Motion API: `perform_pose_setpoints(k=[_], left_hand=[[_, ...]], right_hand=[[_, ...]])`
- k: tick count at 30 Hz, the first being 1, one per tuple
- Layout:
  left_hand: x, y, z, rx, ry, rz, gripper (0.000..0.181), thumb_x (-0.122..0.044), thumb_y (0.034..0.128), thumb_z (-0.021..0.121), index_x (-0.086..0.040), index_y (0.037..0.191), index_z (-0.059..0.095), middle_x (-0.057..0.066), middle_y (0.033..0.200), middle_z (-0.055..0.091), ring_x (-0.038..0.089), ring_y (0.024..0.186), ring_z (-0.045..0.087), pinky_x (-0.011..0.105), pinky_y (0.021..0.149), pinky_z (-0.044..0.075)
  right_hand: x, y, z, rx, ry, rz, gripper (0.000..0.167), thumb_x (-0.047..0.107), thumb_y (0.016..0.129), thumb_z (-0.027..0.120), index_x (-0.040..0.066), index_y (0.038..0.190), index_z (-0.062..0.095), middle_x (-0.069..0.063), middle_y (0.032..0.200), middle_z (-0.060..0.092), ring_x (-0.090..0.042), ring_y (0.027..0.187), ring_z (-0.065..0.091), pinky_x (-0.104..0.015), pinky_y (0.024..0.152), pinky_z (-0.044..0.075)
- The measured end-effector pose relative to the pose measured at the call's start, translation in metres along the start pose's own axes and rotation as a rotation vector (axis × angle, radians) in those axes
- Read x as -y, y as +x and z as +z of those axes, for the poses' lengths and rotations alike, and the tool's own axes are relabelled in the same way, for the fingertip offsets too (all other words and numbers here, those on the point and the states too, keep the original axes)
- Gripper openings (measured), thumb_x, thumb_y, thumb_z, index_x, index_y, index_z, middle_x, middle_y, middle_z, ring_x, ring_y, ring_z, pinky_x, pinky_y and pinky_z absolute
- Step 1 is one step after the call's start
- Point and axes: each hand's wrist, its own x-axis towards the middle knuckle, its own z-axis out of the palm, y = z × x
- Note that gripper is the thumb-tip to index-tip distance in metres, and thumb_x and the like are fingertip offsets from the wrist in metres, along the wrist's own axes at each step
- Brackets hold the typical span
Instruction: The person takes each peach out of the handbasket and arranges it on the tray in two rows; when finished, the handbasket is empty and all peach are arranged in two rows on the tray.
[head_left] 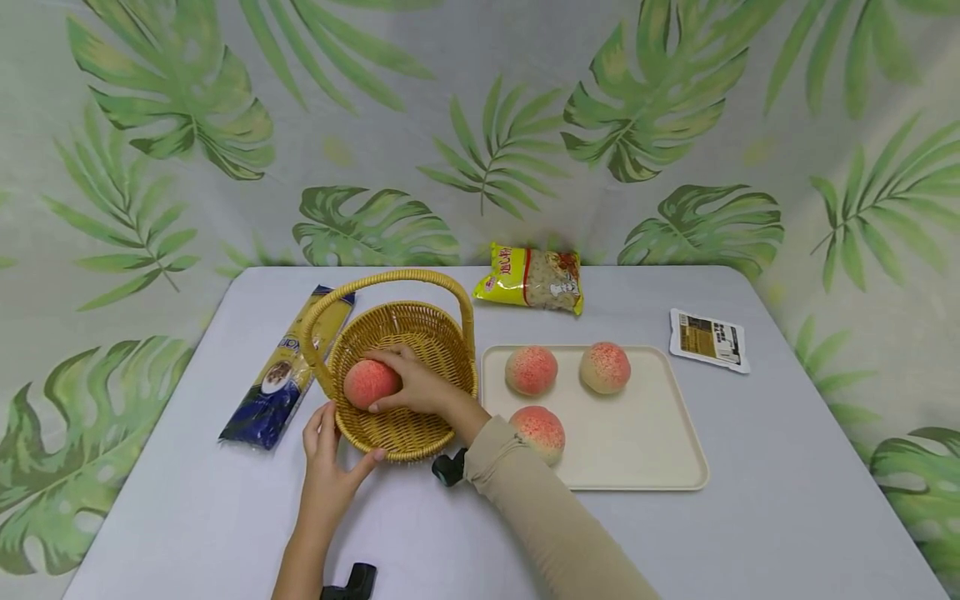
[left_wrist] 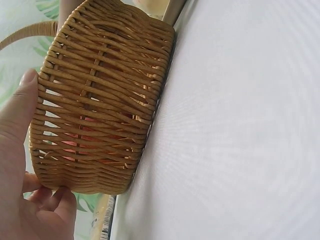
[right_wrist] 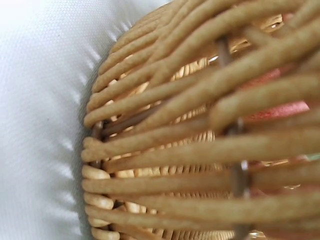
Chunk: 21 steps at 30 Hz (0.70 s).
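A wicker basket point(head_left: 438, 342) with an arched handle stands left of centre on the table. My right hand point(head_left: 414, 385) reaches inside it and grips a pink peach point(head_left: 369, 384) at the basket's left side. With thumb and fingers spread along the near left wall, my left hand point(head_left: 330, 467) holds the basket; the left wrist view shows its thumb point(left_wrist: 22, 107) at the rim. Through the weave in the right wrist view, only a bit of pink point(right_wrist: 280, 111) shows and the hand is hidden. To the right, several peaches, such as one near the back point(head_left: 532, 370), lie on a cream tray point(head_left: 630, 450).
A blue and gold pasta packet point(head_left: 273, 379) lies just left of the basket. Behind the tray is a yellow food bag point(head_left: 531, 277), and a small white sachet point(head_left: 708, 340) lies at the right. The right sleeve point(head_left: 547, 508) crosses the tray's near left corner.
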Motion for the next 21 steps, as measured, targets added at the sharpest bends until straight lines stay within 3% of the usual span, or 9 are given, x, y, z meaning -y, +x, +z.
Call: perform_pose_setpoints(k=[10,15,21], left_hand=[[0.007,0.0,0.001,-0.01,-0.001,0.02,0.095,-0.015,0.0723,0.075,0.001,0.142,0.013,0.017,0.14,0.01,0.032,0.127,0.025,0.007,0.099,0.02],[0.011,0.0,0.002,-0.014,-0.009,0.031,0.096,-0.016,0.072,0.076,0.0,0.143,0.013,0.017,0.14,0.01,0.033,0.127,0.025,0.006,0.099,0.02],[0.011,0.0,0.002,-0.012,-0.01,0.021,0.096,-0.015,0.0718,0.076,0.0,0.142,0.013,0.016,0.14,0.01,0.033,0.127,0.026,0.007,0.099,0.021]], right_hand=[[-0.001,0.0,0.001,0.037,-0.01,-0.014,0.073,0.019,0.074,0.075,0.017,0.135,0.037,-0.002,0.135,0.039,-0.014,0.12,0.039,-0.029,0.098,0.037],[0.002,-0.002,0.001,0.022,-0.029,-0.028,0.072,0.021,0.073,0.076,0.014,0.134,0.038,-0.002,0.134,0.04,-0.014,0.119,0.039,-0.028,0.097,0.038],[0.005,-0.007,-0.002,-0.023,0.022,-0.018,0.071,0.023,0.072,0.077,0.017,0.133,0.041,-0.005,0.132,0.039,-0.017,0.116,0.041,-0.03,0.092,0.042]])
